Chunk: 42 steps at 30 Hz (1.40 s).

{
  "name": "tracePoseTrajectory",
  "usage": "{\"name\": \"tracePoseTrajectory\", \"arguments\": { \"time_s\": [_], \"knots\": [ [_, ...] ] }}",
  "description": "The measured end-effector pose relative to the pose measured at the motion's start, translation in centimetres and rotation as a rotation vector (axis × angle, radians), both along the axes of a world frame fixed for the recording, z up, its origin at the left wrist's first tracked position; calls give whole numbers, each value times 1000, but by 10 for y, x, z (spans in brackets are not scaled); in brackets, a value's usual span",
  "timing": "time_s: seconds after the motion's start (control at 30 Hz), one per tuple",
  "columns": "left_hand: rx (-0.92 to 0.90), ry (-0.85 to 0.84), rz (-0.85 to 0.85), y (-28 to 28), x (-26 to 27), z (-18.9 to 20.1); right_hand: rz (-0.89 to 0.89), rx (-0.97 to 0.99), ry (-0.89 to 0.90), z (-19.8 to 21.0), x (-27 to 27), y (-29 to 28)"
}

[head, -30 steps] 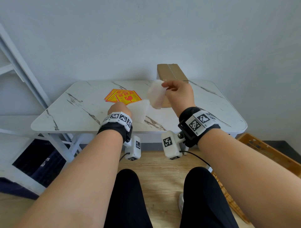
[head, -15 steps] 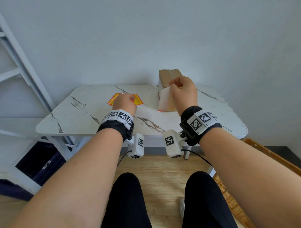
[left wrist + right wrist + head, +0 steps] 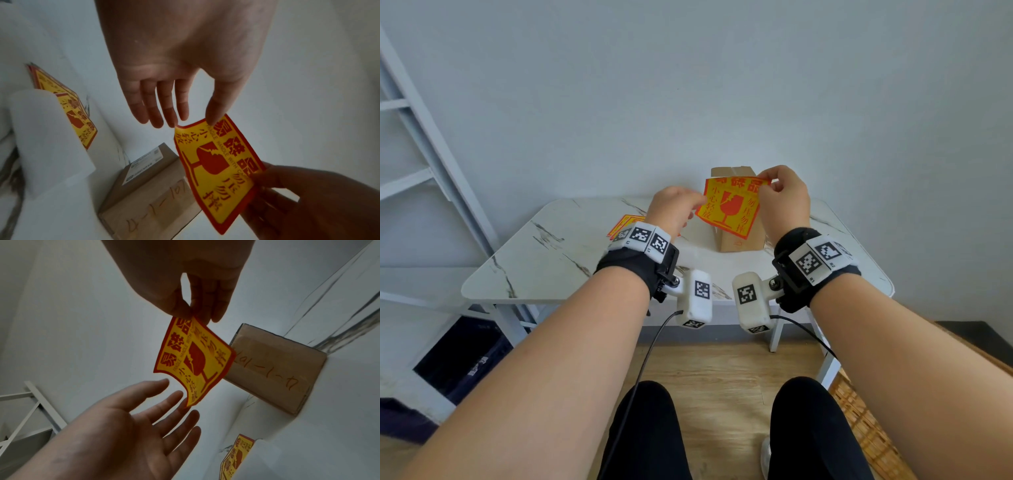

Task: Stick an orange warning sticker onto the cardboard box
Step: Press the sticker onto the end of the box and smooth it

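An orange-and-yellow warning sticker [image 3: 729, 209] hangs in the air with its printed face toward me, in front of the cardboard box [image 3: 738, 241]. My right hand [image 3: 784, 198] pinches its upper right corner between thumb and fingers. My left hand [image 3: 675, 209] is at its left corner with straight fingers; in the left wrist view the thumb and fingertips [image 3: 164, 113] just touch the sticker [image 3: 216, 162] without curling round it. The brown box [image 3: 148, 203] stands upright on the table, with handwriting on its near face [image 3: 273, 369].
A stack of the same stickers [image 3: 625, 224] lies on the white marble table [image 3: 551, 257] to the left, partly under a loose white backing sheet [image 3: 47, 138]. A white shelf frame [image 3: 431, 154] stands at the left. A woven crate [image 3: 869, 428] sits on the floor at the right.
The left hand let go of the white backing sheet, which now lies on the table. The right hand lifted the sticker and turned its printed face toward me. The left hand rose to its corner.
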<state>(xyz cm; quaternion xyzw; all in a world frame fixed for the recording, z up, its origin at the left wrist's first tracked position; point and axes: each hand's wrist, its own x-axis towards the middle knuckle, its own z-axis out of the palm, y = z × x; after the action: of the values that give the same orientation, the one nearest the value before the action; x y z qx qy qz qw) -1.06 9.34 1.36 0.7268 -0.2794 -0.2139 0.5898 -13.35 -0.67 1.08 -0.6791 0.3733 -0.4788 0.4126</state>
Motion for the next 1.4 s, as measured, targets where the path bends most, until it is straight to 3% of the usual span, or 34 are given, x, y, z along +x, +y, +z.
{"name": "tracePoseTrajectory", "arguments": {
  "time_s": [0.23,0.47,0.67,1.0,1.23,1.4],
  "knots": [
    [43,-59,3,-16,-3,-9,34,26,-77,-6,-6,-3],
    [-73,114,-37,-29,-3,-5,-26,16,-130,-11,-4,-10],
    [-190,246,-4,-47,-9,4,-7,90,-44,-11,2,-29],
    [-112,-117,53,-75,4,7,-78,89,-124,-2,12,-66],
    [261,-339,-99,-87,14,-5,-84,239,-155,-7,23,-87],
    [312,-337,-131,-86,16,-6,-49,318,-135,-15,26,-87]
  ]
}}
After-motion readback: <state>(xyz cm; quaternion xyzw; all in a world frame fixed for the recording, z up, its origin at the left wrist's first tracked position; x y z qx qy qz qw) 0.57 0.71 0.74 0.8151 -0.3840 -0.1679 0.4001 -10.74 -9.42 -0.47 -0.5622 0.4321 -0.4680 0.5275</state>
